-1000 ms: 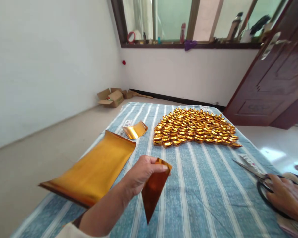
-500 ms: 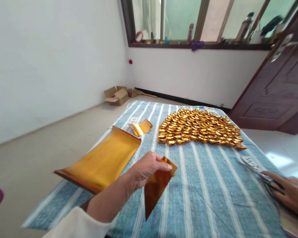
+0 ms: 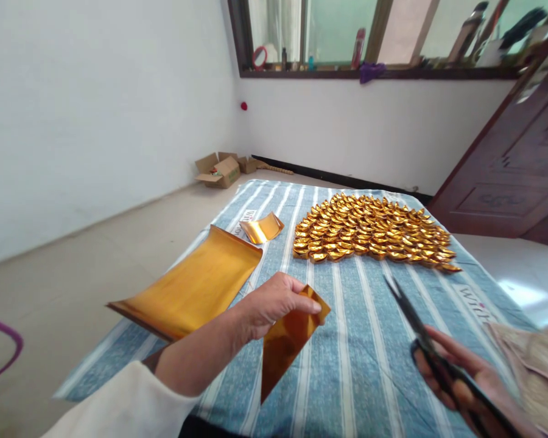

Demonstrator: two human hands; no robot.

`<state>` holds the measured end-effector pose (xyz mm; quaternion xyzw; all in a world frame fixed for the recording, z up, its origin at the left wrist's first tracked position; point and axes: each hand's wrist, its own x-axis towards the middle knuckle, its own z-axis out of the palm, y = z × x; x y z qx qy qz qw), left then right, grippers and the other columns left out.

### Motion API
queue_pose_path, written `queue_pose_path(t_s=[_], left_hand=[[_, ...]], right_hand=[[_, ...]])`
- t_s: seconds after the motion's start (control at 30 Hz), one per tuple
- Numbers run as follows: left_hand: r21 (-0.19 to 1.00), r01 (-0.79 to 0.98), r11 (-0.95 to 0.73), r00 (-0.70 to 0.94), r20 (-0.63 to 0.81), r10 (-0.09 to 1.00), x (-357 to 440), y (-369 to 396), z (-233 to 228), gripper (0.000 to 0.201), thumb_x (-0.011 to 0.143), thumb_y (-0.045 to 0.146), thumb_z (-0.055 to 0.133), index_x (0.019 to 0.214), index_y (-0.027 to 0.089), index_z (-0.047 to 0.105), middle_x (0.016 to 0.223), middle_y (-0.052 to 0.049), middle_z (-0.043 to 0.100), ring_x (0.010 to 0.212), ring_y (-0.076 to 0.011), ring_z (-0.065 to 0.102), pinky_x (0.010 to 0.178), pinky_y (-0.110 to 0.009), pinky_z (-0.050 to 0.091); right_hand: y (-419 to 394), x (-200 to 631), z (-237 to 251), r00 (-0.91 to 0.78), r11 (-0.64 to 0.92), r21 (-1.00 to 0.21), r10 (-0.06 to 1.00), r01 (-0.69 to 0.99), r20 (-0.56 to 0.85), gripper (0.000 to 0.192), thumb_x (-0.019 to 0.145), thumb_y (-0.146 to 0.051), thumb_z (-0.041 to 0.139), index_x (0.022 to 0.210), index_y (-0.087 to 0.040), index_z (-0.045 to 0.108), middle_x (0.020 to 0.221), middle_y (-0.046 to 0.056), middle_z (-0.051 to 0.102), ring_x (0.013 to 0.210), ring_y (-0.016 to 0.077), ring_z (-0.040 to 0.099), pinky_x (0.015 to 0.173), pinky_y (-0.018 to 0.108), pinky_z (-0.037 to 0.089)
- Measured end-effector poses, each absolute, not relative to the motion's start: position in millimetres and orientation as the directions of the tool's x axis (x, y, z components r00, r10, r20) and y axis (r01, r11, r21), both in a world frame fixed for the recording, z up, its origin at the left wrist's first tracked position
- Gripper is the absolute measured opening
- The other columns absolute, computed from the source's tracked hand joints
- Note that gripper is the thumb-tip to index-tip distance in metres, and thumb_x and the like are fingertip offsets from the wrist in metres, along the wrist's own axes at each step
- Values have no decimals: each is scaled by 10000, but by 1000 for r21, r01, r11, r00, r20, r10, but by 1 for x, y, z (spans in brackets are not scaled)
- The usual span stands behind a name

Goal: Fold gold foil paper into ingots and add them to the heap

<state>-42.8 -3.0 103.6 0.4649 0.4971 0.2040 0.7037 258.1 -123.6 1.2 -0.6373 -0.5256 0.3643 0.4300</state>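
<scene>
pinching the foil (image 3: 285, 350) near its upper edge in the left hand (image 3: 278, 301), with fingers closed tight under the thumb. pointing down to a sharp tip, in front of the near middle of the striped cloth (image 3: 354, 365); cannot tell whether touching it. gripping the scissors (image 3: 420, 331) in the right hand (image 3: 472, 368), with fingers curled round the dark handles, well apart from the foil. aiming the blades forward and leftward, with only a narrow gap at the points (somewhat blurred there).

lying beyond the left forearm, the big sheet (image 3: 196, 283), golden and curled at its ends. farther back, the small sheet (image 3: 262, 229), arched and shiny. set out in crowded rows to the right of that, many gold ingots (image 3: 369, 228). crumpled beside the right hand, a beige rag (image 3: 530, 365). on the floor past the far left corner, an open carton (image 3: 219, 172). at the far right, a reddish door (image 3: 506, 164); along the back, a window (image 3: 340, 30) with bottles on its sill (image 3: 310, 74).
</scene>
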Motion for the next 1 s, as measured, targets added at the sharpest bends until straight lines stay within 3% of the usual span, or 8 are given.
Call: queue_pose_path(t_s=[0.07, 0.13, 0.17, 0.3, 0.5, 0.7, 1.0], left_hand=[[848, 179, 500, 422, -525, 739, -45, -4, 106, 158, 507, 232, 759, 609, 123, 705, 625, -77, 715, 552, -192, 643, 555, -284, 475], [838, 189, 512, 415, -541, 732, -48, -5, 108, 156, 507, 224, 760, 616, 125, 705, 627, -70, 717, 553, -191, 647, 551, -276, 473], [832, 198, 518, 410, -550, 728, -49, -5, 109, 157, 508, 222, 761, 619, 125, 706, 625, -67, 716, 549, -189, 647, 545, -272, 471], [815, 200, 543, 406, -574, 712, -55, -8, 110, 157, 514, 214, 758, 626, 114, 714, 625, -67, 718, 535, -172, 639, 554, -265, 479], [809, 185, 558, 441, -576, 688, -58, -8, 105, 176, 524, 229, 758, 644, 105, 725, 655, -79, 725, 587, -184, 654, 596, -277, 489], [786, 239, 570, 383, -616, 688, -56, -8, 103, 199, 481, 249, 774, 601, 113, 693, 610, -72, 704, 546, -204, 642, 547, -293, 457], [788, 278, 549, 392, -615, 684, -57, -4, 95, 180, 487, 248, 771, 586, 127, 681, 577, -47, 680, 548, -195, 631, 527, -277, 420]], right_hand=[[-119, 226, -1, -56, -63, -988, 996, 139, -72, 710, 716, -758, 499, 1255, -302, 574, 838, 139, 672, 610, 227, 595, 511, 348, 446], [-113, 203, 3, -277, -70, -992, 960, -104, -39, 741, 733, -763, 478, 1302, -292, 535, 942, 144, 668, 666, 217, 575, 538, 332, 444], [-110, 196, 7, -344, -70, -988, 939, -139, -18, 729, 739, -748, 503, 1302, -286, 535, 959, 136, 663, 695, 210, 569, 549, 314, 439], [-102, 183, 21, -493, -43, -997, 870, -64, -5, 688, 788, -711, 494, 1314, -269, 521, 1041, 124, 643, 791, 204, 564, 631, 299, 459], [-102, 177, 30, -536, -6, -1000, 844, 28, -20, 644, 821, -697, 473, 1333, -307, 500, 1036, 96, 641, 780, 183, 562, 676, 301, 476], [-97, 172, 32, -539, -57, -996, 838, 74, -88, 784, 762, -746, 508, 1358, -237, 484, 944, 79, 623, 646, 137, 481, 569, 264, 417], [-96, 178, 28, -562, -64, -990, 817, 129, -126, 766, 768, -750, 499, 1344, -246, 483, 827, 23, 582, 589, 101, 381, 523, 240, 329]])
